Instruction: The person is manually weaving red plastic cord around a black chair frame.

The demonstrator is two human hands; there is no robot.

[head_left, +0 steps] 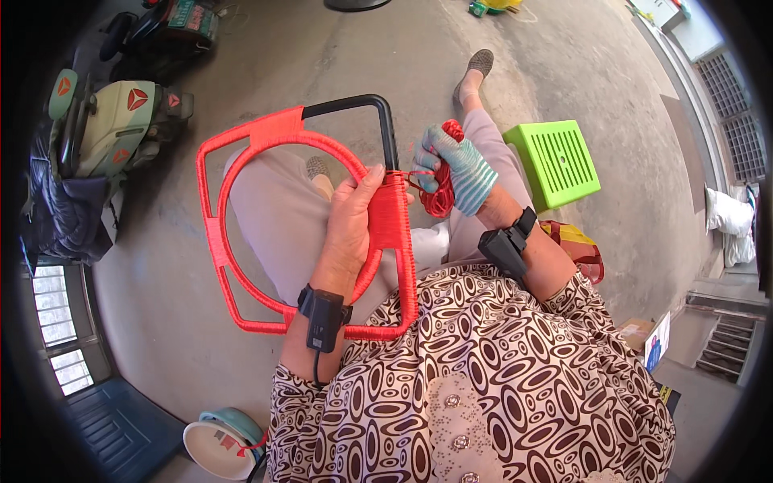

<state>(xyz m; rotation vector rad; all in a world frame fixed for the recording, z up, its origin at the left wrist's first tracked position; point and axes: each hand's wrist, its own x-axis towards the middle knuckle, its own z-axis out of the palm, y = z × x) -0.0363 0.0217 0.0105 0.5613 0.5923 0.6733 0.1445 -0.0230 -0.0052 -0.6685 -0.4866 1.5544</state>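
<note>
Across my lap rests a squarish frame (211, 241) with a ring inside it, mostly wrapped in red cord. One corner shows a bare black tube (387, 133). My bare left hand (352, 211) is closed round the wrapped side of the frame, thumb on top, just below the bare tube. My right hand (456, 165), in a striped blue-and-white glove, is closed on a bundle of red cord (439, 193) to the right of the frame. A short strand runs from the bundle to the wrapping's end by my left thumb.
A green plastic stool (555, 165) stands right of my leg. Behind it lies a red and yellow bag (576, 245). A scooter (121, 121) is parked at left. Basins (217, 447) sit at lower left near a dark blue panel (121, 427).
</note>
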